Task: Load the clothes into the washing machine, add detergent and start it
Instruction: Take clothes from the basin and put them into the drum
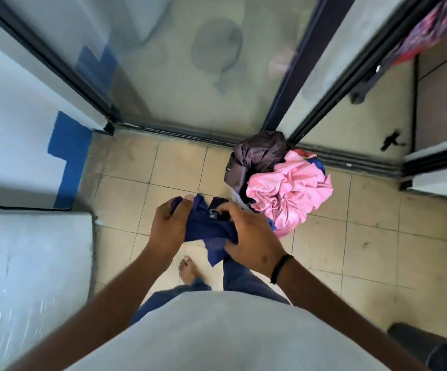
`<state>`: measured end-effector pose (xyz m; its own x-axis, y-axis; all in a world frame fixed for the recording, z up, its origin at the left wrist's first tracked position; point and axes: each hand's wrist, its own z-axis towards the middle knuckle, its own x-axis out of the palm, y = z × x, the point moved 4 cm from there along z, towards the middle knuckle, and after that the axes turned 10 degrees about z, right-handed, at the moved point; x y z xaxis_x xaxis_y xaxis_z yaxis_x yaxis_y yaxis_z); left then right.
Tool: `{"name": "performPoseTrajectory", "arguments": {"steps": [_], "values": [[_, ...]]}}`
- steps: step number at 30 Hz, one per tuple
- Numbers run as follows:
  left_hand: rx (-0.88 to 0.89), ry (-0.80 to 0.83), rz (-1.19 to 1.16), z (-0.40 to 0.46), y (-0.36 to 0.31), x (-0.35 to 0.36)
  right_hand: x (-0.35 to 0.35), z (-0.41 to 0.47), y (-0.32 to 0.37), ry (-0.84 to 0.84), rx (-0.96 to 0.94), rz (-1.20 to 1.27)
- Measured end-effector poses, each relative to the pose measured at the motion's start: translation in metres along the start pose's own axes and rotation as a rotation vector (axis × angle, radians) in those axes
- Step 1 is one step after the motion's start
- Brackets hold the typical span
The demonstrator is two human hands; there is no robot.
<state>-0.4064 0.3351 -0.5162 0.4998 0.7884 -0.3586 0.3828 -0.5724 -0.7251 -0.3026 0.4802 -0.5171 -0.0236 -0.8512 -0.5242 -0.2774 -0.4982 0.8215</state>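
Note:
A navy blue garment hangs bunched between both hands above the tiled floor. My left hand grips its left side, fingers curled over the cloth. My right hand grips its right side, with a black band on the wrist. A pile of clothes stands on the floor just beyond, with a pink garment on top and a dark brown one behind it. The white top of the washing machine fills the lower left; its lid looks closed.
A sliding glass door with a dark frame and floor track closes off the far side. A white and blue wall is at the left. A dark object sits at the lower right. My bare foot stands on the beige tiles.

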Motion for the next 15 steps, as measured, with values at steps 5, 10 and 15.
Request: {"name": "performPoseTrajectory", "arguments": {"steps": [5,10,15], "values": [[0.419,0.083,0.119,-0.080,-0.042,-0.048,0.052,-0.004,-0.028,-0.013,0.164,-0.255],[0.613,-0.096,-0.019,-0.127,-0.053,-0.138,0.096,-0.020,-0.076,0.105,0.533,-0.242],[0.501,-0.247,0.063,-0.115,0.001,-0.219,0.092,-0.029,-0.044,-0.014,0.548,-0.169]]}}
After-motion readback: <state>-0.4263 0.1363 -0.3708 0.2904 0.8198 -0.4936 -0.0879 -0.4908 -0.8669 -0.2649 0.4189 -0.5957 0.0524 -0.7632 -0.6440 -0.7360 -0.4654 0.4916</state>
